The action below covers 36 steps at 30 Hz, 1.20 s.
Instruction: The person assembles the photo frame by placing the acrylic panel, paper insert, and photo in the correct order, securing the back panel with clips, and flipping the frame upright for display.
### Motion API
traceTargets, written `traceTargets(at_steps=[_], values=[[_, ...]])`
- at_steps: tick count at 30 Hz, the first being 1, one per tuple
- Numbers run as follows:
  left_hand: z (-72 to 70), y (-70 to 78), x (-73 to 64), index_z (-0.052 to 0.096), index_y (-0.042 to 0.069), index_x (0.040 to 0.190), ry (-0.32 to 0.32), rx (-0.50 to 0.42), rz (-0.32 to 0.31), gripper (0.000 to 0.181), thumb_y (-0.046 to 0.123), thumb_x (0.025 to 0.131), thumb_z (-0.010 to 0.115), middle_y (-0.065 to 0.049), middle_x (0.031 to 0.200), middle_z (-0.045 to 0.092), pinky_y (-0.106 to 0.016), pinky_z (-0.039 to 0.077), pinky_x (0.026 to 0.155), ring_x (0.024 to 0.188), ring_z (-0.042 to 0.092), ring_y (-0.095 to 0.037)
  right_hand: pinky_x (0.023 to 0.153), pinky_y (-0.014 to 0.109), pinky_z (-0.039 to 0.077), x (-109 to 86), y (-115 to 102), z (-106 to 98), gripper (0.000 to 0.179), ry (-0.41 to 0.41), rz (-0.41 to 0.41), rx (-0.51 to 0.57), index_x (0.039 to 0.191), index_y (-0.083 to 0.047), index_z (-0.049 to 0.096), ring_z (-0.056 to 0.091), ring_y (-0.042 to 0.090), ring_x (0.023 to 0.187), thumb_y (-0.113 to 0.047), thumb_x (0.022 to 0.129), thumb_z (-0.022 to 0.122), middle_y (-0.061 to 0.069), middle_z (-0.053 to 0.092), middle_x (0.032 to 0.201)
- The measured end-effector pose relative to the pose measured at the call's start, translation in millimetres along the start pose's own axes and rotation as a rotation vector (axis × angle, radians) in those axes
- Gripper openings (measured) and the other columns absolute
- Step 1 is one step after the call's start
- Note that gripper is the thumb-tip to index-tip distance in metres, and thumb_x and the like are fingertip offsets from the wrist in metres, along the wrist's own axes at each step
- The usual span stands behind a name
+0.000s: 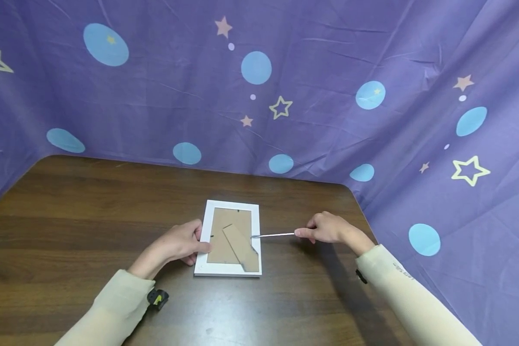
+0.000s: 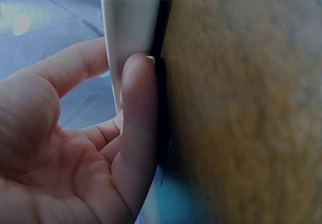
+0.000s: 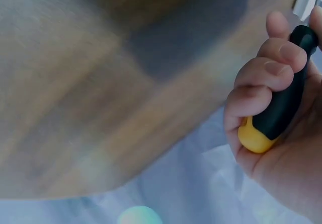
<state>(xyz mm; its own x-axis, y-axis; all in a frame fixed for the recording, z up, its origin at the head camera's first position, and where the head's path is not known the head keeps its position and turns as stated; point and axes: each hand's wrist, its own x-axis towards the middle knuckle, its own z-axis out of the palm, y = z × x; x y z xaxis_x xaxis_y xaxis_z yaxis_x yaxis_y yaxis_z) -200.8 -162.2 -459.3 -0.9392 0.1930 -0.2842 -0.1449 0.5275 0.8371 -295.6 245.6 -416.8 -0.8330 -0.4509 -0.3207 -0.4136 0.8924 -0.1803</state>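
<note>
A white picture frame [image 1: 228,270] lies back side up on the table, showing its brown backboard [image 1: 240,217] and a slanted easel stand [image 1: 244,247]. Small dark tabs sit along the inner edge of the border. My left hand [image 1: 179,244] grips the frame's left side, thumb on top and fingers at the outer edge; the left wrist view shows the white side wall [image 2: 132,25] between them. With curled fingers, my right hand [image 1: 327,228] holds a screwdriver [image 1: 277,235] by its black and yellow handle [image 3: 282,103]. Its tip is right at the border's inner right edge.
The dark wooden table [image 1: 91,206] has rounded far corners. A purple curtain [image 1: 320,139] with stars and blue circles hangs behind it and along the right side. Black straps [image 1: 157,299] show at both sleeve cuffs.
</note>
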Motion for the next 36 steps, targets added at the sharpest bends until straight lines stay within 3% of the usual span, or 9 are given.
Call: traceTargets(at_steps=[6,11,15,18,22,28,36], values=[[-0.4,0.1,-0.3,0.047,0.005,0.092,-0.001,-0.005,0.007,0.034,0.01,0.089,0.08,-0.013,0.076,0.063,-0.031,0.062,0.051,0.057,0.065,-0.02,0.075,0.043,0.057,-1.8,-17.3,-25.5,0.061,0.018,0.013,-0.164,0.072,-0.024,0.074,0.063,0.011,0.079,-0.076,0.098,0.054,-0.012,0.069,0.072],[-1.0,0.0,0.2,0.046,0.005,0.092,0.0,-0.003,0.006,0.034,0.01,0.089,0.08,-0.013,0.076,0.063,-0.031,0.062,0.051,0.057,0.065,-0.02,0.074,0.049,0.06,-3.1,-34.8,-45.6,0.055,0.055,-0.026,-0.274,0.087,-0.027,0.083,0.07,0.015,0.083,-0.075,0.096,0.058,-0.01,0.073,0.074],[-0.8,0.1,1.0,0.046,0.005,0.092,-0.003,-0.003,0.005,0.035,0.011,0.09,0.08,-0.013,0.075,0.063,-0.031,0.061,0.051,0.057,0.064,-0.02,0.068,0.05,0.061,-5.9,-52.7,-60.4,0.052,0.106,-0.043,-0.385,0.076,-0.028,0.08,0.071,0.019,0.079,-0.074,0.093,0.063,-0.007,0.07,0.072],[-0.4,-0.1,1.2,0.046,0.005,0.092,-0.002,-0.003,0.005,0.035,0.011,0.09,0.081,-0.013,0.074,0.063,-0.03,0.061,0.051,0.056,0.064,-0.02,0.066,0.051,0.061,-9.1,-73.1,-73.0,0.054,0.131,-0.044,-0.473,0.062,-0.028,0.068,0.069,0.021,0.072,-0.073,0.092,0.065,-0.006,0.064,0.067],[0.2,0.1,0.0,0.046,0.004,0.092,0.003,-0.008,-0.001,0.035,0.01,0.089,0.08,-0.013,0.074,0.063,-0.03,0.061,0.051,0.056,0.064,-0.019,0.067,0.052,0.062,-13.1,-106.6,-88.4,0.054,0.166,-0.055,-0.591,0.06,-0.025,0.064,0.071,0.027,0.071,-0.069,0.091,0.069,-0.003,0.069,0.072],[-0.3,0.7,-2.0,0.046,0.004,0.091,0.004,-0.02,-0.007,0.034,0.009,0.089,0.08,-0.013,0.073,0.063,-0.03,0.061,0.051,0.056,0.064,-0.019,0.065,0.05,0.065,-11.1,-146.6,-97.6,0.052,0.222,-0.058,-0.767,0.067,-0.02,0.068,0.073,0.028,0.073,-0.067,0.086,0.075,0.002,0.076,0.082],[-1.1,1.0,-3.2,0.047,0.004,0.092,-0.003,-0.023,-0.012,0.034,0.009,0.09,0.081,-0.013,0.073,0.064,-0.03,0.062,0.052,0.057,0.064,-0.019,0.065,0.044,0.066,-4.0,-185.1,-103.7,0.042,0.195,-0.036,-0.876,0.076,-0.021,0.075,0.069,0.016,0.07,-0.062,0.084,0.08,-0.004,0.075,0.082]])
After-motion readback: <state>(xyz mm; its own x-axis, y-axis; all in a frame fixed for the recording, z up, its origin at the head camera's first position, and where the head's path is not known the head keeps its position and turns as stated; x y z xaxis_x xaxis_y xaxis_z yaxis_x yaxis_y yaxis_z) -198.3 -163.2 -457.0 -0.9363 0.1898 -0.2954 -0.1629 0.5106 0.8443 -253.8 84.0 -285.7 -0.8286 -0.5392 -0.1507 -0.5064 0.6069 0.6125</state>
